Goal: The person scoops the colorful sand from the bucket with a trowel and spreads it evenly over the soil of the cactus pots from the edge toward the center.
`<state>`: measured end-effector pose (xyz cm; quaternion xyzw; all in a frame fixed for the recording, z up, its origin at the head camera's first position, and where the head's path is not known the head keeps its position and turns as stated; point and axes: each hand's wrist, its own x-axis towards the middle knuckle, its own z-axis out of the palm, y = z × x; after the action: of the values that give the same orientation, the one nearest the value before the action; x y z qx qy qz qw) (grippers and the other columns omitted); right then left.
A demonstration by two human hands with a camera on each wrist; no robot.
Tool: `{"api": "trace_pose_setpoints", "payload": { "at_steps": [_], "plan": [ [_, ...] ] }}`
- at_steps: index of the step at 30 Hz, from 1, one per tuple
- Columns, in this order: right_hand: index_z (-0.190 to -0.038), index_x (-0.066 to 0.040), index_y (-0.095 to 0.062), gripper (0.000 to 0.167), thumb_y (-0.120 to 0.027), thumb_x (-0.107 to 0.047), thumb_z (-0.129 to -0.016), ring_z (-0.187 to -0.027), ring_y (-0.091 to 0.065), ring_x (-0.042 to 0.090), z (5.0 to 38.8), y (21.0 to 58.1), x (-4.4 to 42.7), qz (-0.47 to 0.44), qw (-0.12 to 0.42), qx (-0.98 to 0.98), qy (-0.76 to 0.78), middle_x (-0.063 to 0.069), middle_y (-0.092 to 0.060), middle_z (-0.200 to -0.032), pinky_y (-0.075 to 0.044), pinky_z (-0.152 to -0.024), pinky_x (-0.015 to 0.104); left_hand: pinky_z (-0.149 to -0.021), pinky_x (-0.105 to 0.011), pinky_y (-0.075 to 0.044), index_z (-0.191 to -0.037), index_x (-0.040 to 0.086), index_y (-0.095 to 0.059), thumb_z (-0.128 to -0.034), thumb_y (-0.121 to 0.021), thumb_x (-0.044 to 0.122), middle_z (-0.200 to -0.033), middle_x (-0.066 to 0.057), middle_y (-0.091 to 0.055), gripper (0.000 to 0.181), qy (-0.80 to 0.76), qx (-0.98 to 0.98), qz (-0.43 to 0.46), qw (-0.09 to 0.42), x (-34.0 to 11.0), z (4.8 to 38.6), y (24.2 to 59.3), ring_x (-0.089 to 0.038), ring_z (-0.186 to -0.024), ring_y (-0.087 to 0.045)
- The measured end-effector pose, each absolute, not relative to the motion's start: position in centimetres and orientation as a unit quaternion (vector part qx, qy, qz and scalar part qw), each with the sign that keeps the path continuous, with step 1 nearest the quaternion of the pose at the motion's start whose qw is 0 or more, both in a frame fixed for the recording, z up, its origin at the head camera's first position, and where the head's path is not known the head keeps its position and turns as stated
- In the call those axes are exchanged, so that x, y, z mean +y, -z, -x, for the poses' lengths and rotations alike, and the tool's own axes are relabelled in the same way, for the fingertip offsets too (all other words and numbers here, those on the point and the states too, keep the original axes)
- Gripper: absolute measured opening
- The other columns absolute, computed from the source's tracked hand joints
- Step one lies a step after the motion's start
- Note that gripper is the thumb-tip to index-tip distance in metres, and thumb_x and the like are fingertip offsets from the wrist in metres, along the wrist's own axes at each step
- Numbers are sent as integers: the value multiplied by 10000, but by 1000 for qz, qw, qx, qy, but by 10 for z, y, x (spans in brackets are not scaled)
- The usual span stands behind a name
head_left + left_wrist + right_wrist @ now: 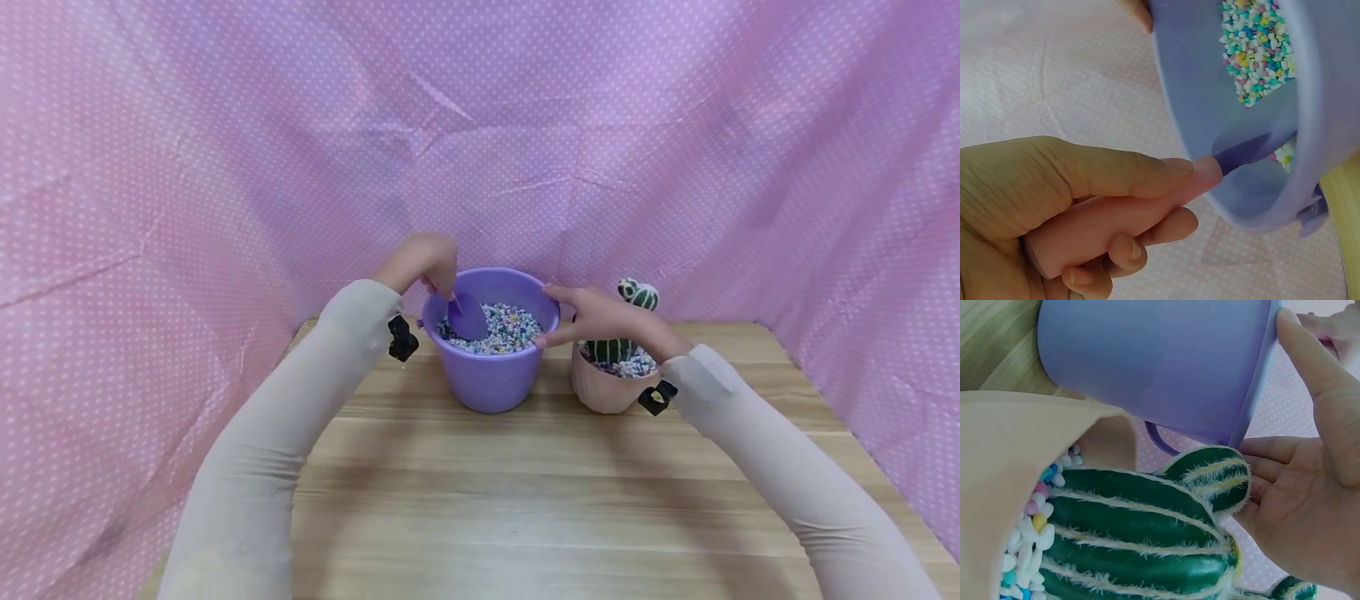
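A purple bucket (pixel 491 385) holds small multicoloured pebbles (pixel 513 327). My left hand (pixel 429 257) is over its left rim and grips the pink handle of a small shovel (pixel 1124 226). The thumb lies along the handle, with the fingers curled beneath. The shovel's purple blade (pixel 468 317) slants down into the bucket, its tip out of sight in the left wrist view. My right hand (pixel 603 317) is spread against the bucket's right rim, thumb towards the front and fingers farther back. Its fingertips are partly hidden by the bucket in the right wrist view.
Right of the bucket stands a peach pot (pixel 609 392) with pebbles and a green striped cactus (pixel 1141 531), close under my right wrist. Both containers are on a wooden table (pixel 510 500). Pink dotted cloth (pixel 480 167) hangs behind and along the sides.
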<state>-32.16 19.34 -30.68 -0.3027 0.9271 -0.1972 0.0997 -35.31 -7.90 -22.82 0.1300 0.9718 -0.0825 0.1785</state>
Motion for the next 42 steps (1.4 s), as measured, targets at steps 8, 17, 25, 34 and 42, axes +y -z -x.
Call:
{"api": "trace_pose_setpoints", "payload": {
  "at_steps": [8,17,25,34,42],
  "plan": [
    [-1594,-30,-276,1118,-790,-621,-797,-1390,-496,402,323,308,193,300,94,929,196,198,-329,-1634,-397,-1164,558,-487,-163,-368,-669,98,-623,-865,-799,156,-558,30,-564,270,-29,963,-141,227,-84,360,248,-63,-506,-479],
    [-1592,-17,-268,1108,-800,-587,-806,-1413,-469,408,323,305,192,302,92,927,202,201,-277,-1653,-358,-1192,552,-538,-171,-517,-825,-7,-670,-892,-759,128,-627,-21,-636,175,-147,934,-166,281,-98,364,266,-79,-530,-576],
    [-1595,-21,-263,1110,-800,-588,-806,-1373,-513,411,323,305,195,297,92,928,204,201,-290,-1649,-377,-1181,551,-568,-197,-567,-876,-77,-699,-896,-766,117,-643,-41,-663,206,-201,925,-171,274,-106,364,276,-89,-547,-596],
    [-1585,-13,-286,1091,-806,-574,-806,-1387,-502,399,322,312,196,302,83,927,209,193,-307,-1642,-380,-1179,547,-502,-160,-460,-919,-67,-687,-898,-766,152,-619,-5,-636,233,-237,907,-164,308,-103,364,290,-63,-501,-535],
    [-1579,-5,-300,1093,-809,-579,-801,-1282,-588,391,324,312,195,302,84,928,203,215,-376,-1606,-443,-1129,543,-488,-161,-439,-797,3,-669,-877,-773,139,-602,-3,-622,189,-249,904,-150,313,-103,362,291,-63,-491,-511]
  ]
}}
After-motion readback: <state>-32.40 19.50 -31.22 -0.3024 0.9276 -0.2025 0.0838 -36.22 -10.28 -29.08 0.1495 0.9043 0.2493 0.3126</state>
